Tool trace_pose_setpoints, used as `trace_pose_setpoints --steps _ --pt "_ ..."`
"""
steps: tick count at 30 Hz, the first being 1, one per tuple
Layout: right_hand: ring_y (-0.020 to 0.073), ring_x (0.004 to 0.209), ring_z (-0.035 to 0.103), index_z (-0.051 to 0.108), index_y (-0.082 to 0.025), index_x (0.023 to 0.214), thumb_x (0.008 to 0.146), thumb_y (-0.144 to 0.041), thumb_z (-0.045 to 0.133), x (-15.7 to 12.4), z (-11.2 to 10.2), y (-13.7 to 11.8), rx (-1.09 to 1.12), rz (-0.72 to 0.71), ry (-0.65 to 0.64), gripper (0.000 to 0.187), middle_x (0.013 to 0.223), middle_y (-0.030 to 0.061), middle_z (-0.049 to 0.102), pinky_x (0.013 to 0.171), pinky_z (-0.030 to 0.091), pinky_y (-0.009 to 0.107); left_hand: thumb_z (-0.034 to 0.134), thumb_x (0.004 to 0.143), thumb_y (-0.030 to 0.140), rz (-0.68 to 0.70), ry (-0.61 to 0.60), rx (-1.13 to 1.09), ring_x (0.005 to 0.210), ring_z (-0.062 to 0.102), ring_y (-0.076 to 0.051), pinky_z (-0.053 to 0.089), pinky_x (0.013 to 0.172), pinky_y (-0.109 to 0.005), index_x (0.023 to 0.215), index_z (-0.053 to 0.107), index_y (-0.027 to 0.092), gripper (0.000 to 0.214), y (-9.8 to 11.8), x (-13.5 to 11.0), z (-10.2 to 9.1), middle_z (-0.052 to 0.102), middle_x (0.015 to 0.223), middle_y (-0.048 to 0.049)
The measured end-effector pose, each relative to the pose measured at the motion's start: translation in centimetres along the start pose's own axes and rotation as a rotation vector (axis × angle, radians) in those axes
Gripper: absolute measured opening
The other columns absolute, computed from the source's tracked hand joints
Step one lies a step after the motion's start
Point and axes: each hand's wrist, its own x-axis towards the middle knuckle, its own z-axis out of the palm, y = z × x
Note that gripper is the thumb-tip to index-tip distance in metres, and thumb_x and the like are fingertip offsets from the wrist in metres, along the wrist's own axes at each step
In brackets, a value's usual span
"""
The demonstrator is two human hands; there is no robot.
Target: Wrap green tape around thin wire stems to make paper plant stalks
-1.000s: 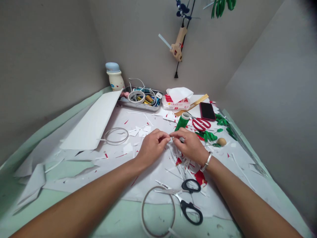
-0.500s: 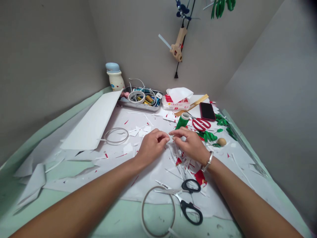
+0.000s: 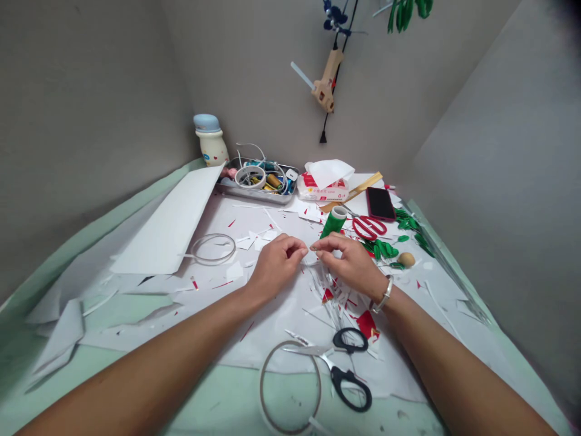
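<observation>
Over the middle of the table, my left hand (image 3: 282,260) is closed, thumb pressed to the fingertips. Whatever it pinches is too small to make out. My right hand (image 3: 347,257), with a silver bracelet at the wrist, faces it with thumb and forefinger bent close together; its grip is likewise too small to name. The fingertips of both hands nearly meet. Just behind my right hand stands a tilted spool of green thread (image 3: 333,222). Thin wires (image 3: 333,309) and paper scraps lie below the hands. Black-handled scissors (image 3: 340,363) rest nearer me, across a white ring (image 3: 262,393).
Behind are a metal tray (image 3: 258,195) of threads, a tissue pack (image 3: 323,189) and a cream bottle (image 3: 212,145). To the right lie red scissors (image 3: 369,227), a phone (image 3: 380,204), green leaves (image 3: 385,249) and a wooden ball (image 3: 406,260). A glue gun (image 3: 327,82) hangs on the wall.
Both hands stay almost in place, fingertips shifting slightly. The green spool has tilted or moved a little to the left. The rest looks the same.
</observation>
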Motion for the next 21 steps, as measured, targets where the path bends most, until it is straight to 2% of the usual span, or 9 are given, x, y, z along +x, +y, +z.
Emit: trace_pose_setpoints --steps 3,7,11,14,17,21 --pt "0.0142 0.076 0.058 0.069 -0.018 0.096 0.079 -0.01 0.054 -0.05 0.42 0.21 -0.086 0.014 0.013 0.025 0.082 0.0022 0.062 0.072 0.043 0.026 0.051 0.083 0.025 0.041 -0.03 -0.016 0.073 0.055 -0.013 0.041 0.069 -0.026 0.081 0.066 0.019 0.016 0.13 -0.28 0.24 0.06 0.081 -0.0007" --pt "0.0145 0.074 0.056 0.071 -0.021 0.096 0.078 -0.008 0.052 -0.27 0.66 0.21 -0.19 -0.009 -0.078 0.029 0.08 0.0022 0.06 0.07 0.042 0.027 0.05 0.083 0.024 0.045 -0.026 0.003 0.074 0.055 -0.014 0.041 0.069 -0.026 0.081 0.065 0.019 0.016 0.02 -0.21 0.09 0.06 0.082 -0.0012" --pt "0.013 0.071 0.056 0.071 -0.019 0.093 0.078 -0.008 0.052 -0.31 0.27 -0.04 -0.132 -0.016 -0.125 0.026 0.08 0.0015 0.06 0.069 0.042 0.025 0.051 0.082 0.024 0.002 0.001 0.037 0.073 0.054 -0.014 0.041 0.069 -0.026 0.081 0.065 0.019 0.015 -0.16 0.23 -0.3 0.059 0.079 -0.0008" --pt "0.0126 0.073 0.058 0.07 -0.019 0.092 0.078 -0.009 0.053 -0.18 0.01 -0.14 -0.04 -0.006 -0.069 0.024 0.081 0.0009 0.062 0.069 0.043 0.025 0.051 0.082 0.025 -0.022 0.004 0.029 0.072 0.055 -0.014 0.041 0.068 -0.027 0.08 0.065 0.019 0.015 -0.11 0.32 -0.3 0.059 0.078 -0.0007" --pt "0.0141 0.076 0.059 0.069 -0.019 0.092 0.078 -0.01 0.054 -0.05 0.14 -0.05 -0.044 0.016 0.009 0.023 0.08 0.0012 0.063 0.072 0.044 0.026 0.052 0.081 0.026 -0.01 -0.015 0.013 0.071 0.055 -0.014 0.042 0.069 -0.027 0.079 0.066 0.019 0.015 0.04 0.1 -0.04 0.06 0.079 -0.0008" --pt "0.0144 0.073 0.057 0.069 -0.02 0.1 0.077 -0.009 0.053 -0.11 0.6 0.15 -0.135 0.021 -0.007 0.03 0.078 0.0012 0.061 0.07 0.042 0.027 0.05 0.083 0.026 0.021 -0.039 0.0 0.072 0.055 -0.014 0.042 0.068 -0.026 0.08 0.066 0.019 0.017 0.09 -0.13 0.14 0.061 0.081 -0.0015"
